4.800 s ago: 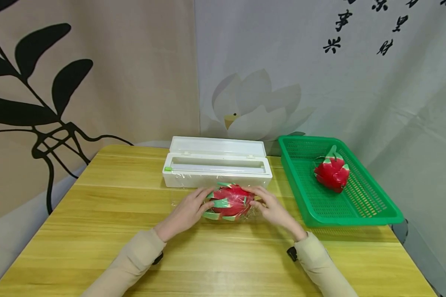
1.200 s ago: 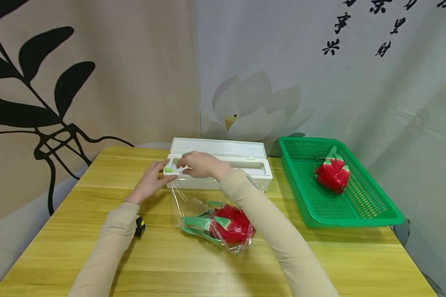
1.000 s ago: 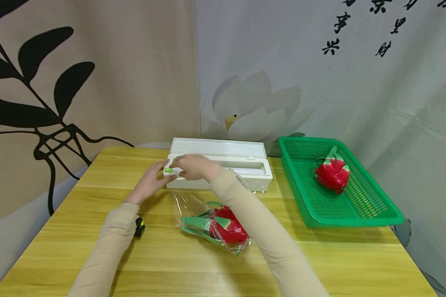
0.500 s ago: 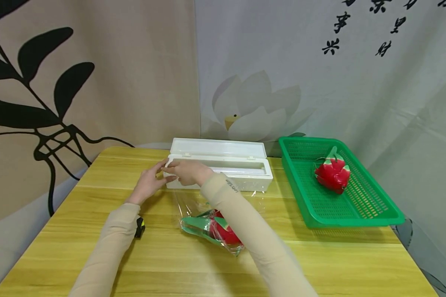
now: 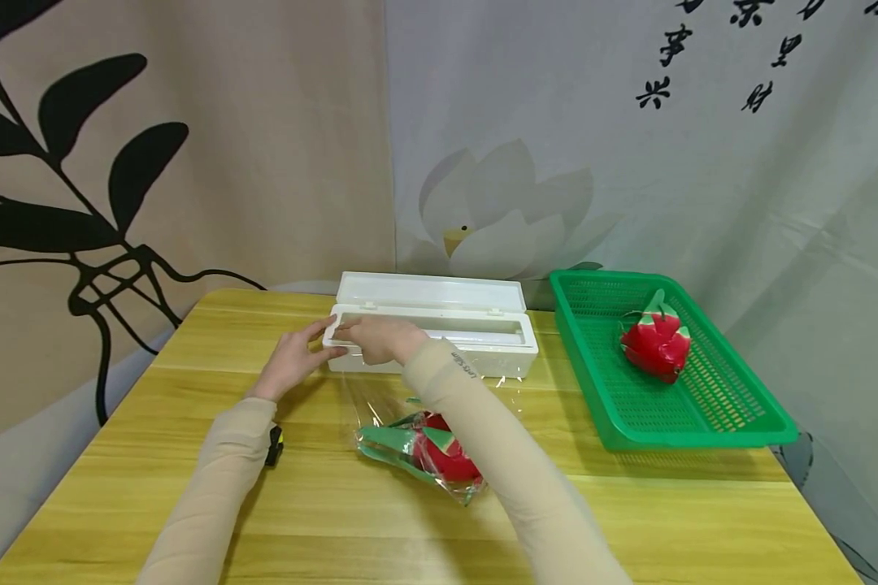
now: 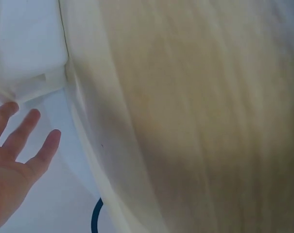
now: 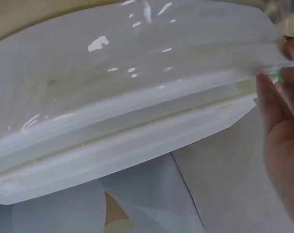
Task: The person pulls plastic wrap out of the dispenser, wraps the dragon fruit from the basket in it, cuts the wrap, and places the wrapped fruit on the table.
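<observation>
A white cling film dispenser stands at the table's back with its lid up. My left hand holds its left end, thumb at the front and index finger on top; other fingers spread straight in the left wrist view. My right hand reaches across to the same end, fingers bent over the film edge. In the right wrist view, the green slide cutter shows between its thumb and fingers. Clear cling film runs from the dispenser down to a wrapped dragon fruit, partly hidden by the right sleeve.
A green plastic basket stands at the right with another dragon fruit in it. The wooden table ends just behind the dispenser, where a printed curtain hangs.
Both hands left the dragon fruit, which now lies nearer me and turned, and went to the dispenser. My right hand then slid left along its front edge to the left end.
</observation>
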Demonstrator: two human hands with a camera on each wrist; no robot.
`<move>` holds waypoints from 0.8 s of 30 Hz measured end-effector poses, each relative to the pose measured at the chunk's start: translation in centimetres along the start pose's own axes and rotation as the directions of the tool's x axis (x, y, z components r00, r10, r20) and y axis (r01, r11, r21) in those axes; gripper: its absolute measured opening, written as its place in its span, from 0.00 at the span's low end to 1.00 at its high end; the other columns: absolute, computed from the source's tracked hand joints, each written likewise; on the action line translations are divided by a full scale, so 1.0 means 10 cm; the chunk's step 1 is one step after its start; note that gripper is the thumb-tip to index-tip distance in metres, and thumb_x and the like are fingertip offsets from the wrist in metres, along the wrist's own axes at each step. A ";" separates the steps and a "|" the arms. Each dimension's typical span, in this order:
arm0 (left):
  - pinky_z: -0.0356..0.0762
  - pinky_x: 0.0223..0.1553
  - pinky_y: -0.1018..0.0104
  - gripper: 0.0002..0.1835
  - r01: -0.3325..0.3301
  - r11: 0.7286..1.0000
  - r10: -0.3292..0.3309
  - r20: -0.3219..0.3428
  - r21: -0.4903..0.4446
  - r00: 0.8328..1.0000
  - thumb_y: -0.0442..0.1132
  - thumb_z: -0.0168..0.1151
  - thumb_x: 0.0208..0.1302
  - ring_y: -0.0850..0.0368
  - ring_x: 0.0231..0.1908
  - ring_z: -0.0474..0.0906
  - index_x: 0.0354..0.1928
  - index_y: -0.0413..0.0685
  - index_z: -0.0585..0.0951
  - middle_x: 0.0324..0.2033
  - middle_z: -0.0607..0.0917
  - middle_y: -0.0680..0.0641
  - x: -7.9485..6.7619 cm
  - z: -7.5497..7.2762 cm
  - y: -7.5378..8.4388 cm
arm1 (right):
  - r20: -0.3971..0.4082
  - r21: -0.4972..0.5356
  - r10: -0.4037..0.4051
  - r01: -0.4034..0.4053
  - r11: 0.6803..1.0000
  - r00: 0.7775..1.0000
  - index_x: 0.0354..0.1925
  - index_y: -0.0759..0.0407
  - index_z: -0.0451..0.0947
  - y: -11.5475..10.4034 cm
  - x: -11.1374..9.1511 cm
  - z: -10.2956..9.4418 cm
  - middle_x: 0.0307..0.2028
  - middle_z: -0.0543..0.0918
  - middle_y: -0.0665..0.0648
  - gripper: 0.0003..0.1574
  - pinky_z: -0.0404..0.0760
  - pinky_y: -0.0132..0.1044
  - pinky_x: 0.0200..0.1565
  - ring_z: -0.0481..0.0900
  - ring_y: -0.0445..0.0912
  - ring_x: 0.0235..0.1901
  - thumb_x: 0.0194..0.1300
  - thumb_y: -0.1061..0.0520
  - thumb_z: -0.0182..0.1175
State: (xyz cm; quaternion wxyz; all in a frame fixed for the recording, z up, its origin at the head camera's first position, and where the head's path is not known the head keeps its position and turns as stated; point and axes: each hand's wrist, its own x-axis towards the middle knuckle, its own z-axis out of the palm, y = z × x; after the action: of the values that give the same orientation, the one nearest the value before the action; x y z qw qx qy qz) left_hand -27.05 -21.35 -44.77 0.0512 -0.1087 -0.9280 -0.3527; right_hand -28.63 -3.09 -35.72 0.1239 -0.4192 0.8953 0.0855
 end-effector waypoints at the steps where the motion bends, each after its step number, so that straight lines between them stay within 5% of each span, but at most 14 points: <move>1: 0.72 0.37 0.60 0.38 0.002 1.000 -0.002 0.001 0.004 1.000 0.57 0.62 0.60 0.64 0.12 0.51 0.70 0.52 0.64 0.60 0.74 0.32 0.00 0.00 0.00 | 0.002 0.010 0.002 -0.002 1.000 1.000 0.72 0.44 0.57 0.01 0.00 0.00 0.72 0.61 0.48 0.43 0.76 0.33 0.56 0.75 0.42 0.58 0.63 0.66 0.55; 6: 0.74 0.46 0.53 0.40 0.010 1.000 -0.010 0.007 0.005 1.000 0.60 0.61 0.59 0.63 0.12 0.51 0.70 0.53 0.63 0.61 0.73 0.32 -0.01 0.00 0.00 | 0.019 0.058 0.015 -0.016 0.998 1.000 0.71 0.42 0.57 0.04 -0.02 0.01 0.69 0.67 0.48 0.43 0.77 0.31 0.43 0.78 0.41 0.41 0.62 0.67 0.54; 11: 0.75 0.50 0.50 0.41 0.019 1.000 -0.019 0.019 -0.008 1.000 0.62 0.60 0.58 0.64 0.12 0.53 0.70 0.54 0.63 0.61 0.72 0.31 0.00 0.00 0.00 | 0.027 0.072 0.023 -0.025 0.997 0.999 0.71 0.41 0.57 0.06 -0.04 0.01 0.68 0.67 0.48 0.42 0.77 0.31 0.46 0.78 0.40 0.46 0.63 0.65 0.53; 14: 0.78 0.38 0.53 0.41 0.022 1.000 -0.021 0.018 -0.015 1.000 0.62 0.61 0.58 0.64 0.12 0.53 0.70 0.54 0.63 0.60 0.72 0.30 0.00 -0.01 0.00 | 0.016 0.078 0.025 -0.026 0.997 1.000 0.71 0.41 0.58 0.07 -0.07 0.00 0.67 0.70 0.49 0.42 0.77 0.30 0.43 0.78 0.40 0.44 0.63 0.66 0.53; 18: 0.68 0.20 0.63 0.41 0.024 0.999 -0.023 0.012 -0.022 1.000 0.61 0.62 0.58 0.63 0.11 0.50 0.70 0.53 0.64 0.59 0.72 0.28 0.00 -0.02 0.01 | -0.001 0.076 0.024 -0.024 0.997 1.000 0.70 0.41 0.59 0.07 -0.10 0.00 0.64 0.74 0.51 0.42 0.74 0.30 0.34 0.75 0.42 0.35 0.61 0.66 0.53; 24: 0.66 0.20 0.67 0.41 0.015 1.000 -0.015 0.005 -0.024 1.000 0.60 0.63 0.57 0.64 0.10 0.50 0.70 0.53 0.64 0.58 0.73 0.28 0.00 -0.01 0.00 | -0.012 0.065 0.016 -0.015 0.998 1.000 0.70 0.41 0.61 0.07 -0.13 0.01 0.65 0.73 0.50 0.41 0.74 0.29 0.34 0.74 0.41 0.34 0.62 0.66 0.54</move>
State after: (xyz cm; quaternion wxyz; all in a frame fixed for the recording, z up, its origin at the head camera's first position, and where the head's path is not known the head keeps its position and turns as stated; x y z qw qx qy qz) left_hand -27.01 -21.43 -44.71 0.0448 -0.1031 -0.9246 -0.3639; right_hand -28.33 -1.72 -35.35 0.1313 -0.4086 0.9015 0.0549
